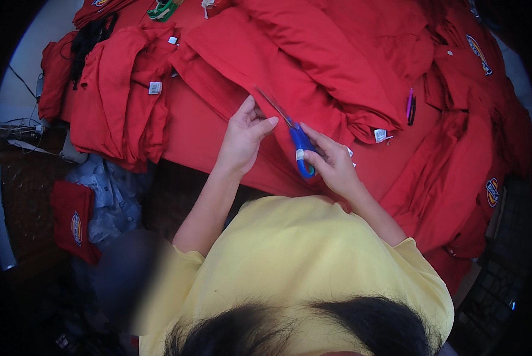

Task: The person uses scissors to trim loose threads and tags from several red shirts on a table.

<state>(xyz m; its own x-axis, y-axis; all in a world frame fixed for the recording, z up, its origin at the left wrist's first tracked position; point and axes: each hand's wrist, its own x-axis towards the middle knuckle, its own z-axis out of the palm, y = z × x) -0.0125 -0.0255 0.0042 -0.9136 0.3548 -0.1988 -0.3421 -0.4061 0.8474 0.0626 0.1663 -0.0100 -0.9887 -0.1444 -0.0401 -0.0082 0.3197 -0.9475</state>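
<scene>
A pair of scissors (302,148) with blue handles is gripped in my right hand (332,159). Their thin blades angle up and left over a red garment (290,89) spread across the table. Beside the blade tips, my left hand (245,133) has its fingers curled at the garment's edge, the thumb pointing toward the blades. What exactly lies under those fingertips is partly hidden. White labels (382,136) show at the lower right end of the garment.
Folded red garments (120,101) are heaped at the left, more red garments (450,172) at the right. A pink pen (409,104) lies right of the middle. Below the table's left edge are clear plastic bags (115,196) and a red folded piece (75,219) with a patch.
</scene>
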